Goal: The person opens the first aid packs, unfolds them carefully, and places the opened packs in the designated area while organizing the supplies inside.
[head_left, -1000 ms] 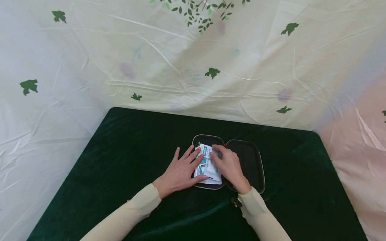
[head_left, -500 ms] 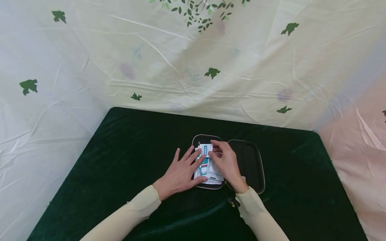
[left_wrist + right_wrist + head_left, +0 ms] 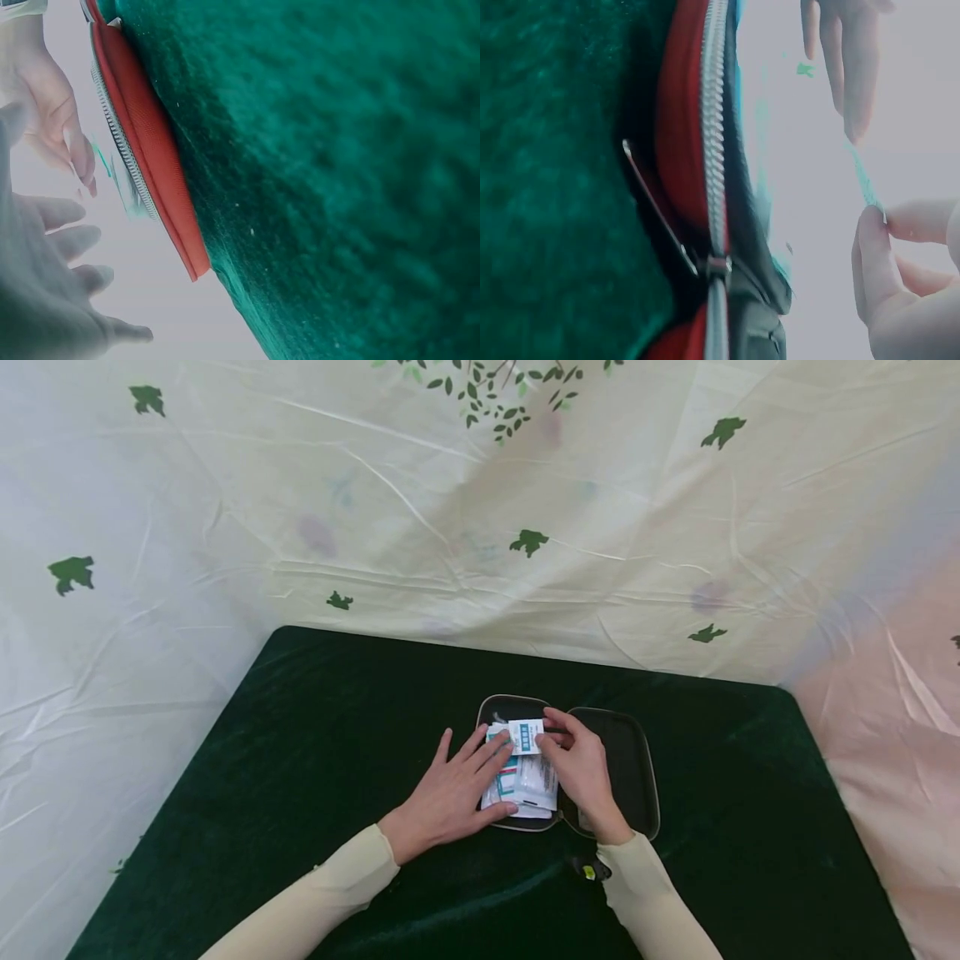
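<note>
Grip, R. hand (image 3: 581,768): thumb + fingers pinching sm. white/blue packet (image 3: 527,737) by right edge. Packet: atop other packets (image 3: 536,783), over left half of open case (image 3: 517,706). L. hand (image 3: 450,783): fingers spread, tips at packet's left edge. Step (judged): adjusting packet; next calls for steady pinch, pile undisturbed. Under case: green cloth (image 3: 367,702).

In the head view, the left forearm (image 3: 315,885) enters from 7 o'clock and points to 2. The left hand (image 3: 450,792) lies palm down, its 4 fingers (image 3: 480,760) spread between 12 and 2 o'clock, its thumb (image 3: 498,812) toward 3. The right forearm (image 3: 656,893) enters from 5 o'clock; the right hand (image 3: 585,768) points to 11, pinching.
</note>
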Demonstrator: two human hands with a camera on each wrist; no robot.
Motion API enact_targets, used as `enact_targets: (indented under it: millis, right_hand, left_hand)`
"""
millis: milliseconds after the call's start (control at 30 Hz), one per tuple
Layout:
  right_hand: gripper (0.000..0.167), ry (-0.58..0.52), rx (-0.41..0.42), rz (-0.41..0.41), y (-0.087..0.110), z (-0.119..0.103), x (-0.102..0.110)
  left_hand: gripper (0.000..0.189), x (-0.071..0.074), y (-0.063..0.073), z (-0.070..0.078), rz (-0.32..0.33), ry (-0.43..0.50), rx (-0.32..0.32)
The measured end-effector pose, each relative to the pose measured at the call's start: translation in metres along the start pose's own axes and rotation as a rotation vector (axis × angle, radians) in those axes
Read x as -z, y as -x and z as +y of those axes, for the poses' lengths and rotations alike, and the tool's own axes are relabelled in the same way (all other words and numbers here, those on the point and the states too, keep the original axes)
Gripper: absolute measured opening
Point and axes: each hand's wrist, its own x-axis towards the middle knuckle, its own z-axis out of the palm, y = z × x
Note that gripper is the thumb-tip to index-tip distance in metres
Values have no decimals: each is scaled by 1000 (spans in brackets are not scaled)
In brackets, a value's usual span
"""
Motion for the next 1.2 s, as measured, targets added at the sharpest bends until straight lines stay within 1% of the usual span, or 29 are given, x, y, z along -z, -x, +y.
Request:
enact_targets:
  millis: [200, 333, 433, 600, 767, 867, 1033, 1200]
  right_hand:
    - [46, -6, -38, -5, 6, 6, 17]
    - [45, -6, -78, 2, 14, 12, 31]
    - [43, -10, -107, 17, 21, 15, 41]
    - [40, -7, -129, 51, 29, 20, 58]
    - [41, 10, -138, 59, 34, 25, 72]
    - [42, 18, -162, 61, 38, 29, 79]
    - [43, 43, -195, 79, 44, 32, 90]
    - [46, 48, -207, 87, 48, 34, 100]
  left_hand:
    - [83, 0, -4, 4, 46, 22, -18]
    - [83, -3, -7, 11, 40, 12, -35]
    - [84, -5, -11, 20, 14, -13, -70]
    - [85, -6, -18, 34, -45, -37, -156]
    - [82, -10, -24, 45, -118, -44, -225]
    - [81, -14, -27, 50, -142, -56, -255]
    - [81, -17, -29, 56, -161, -114, -286]
    - [81, -19, -31, 59, -192, -142, -273]
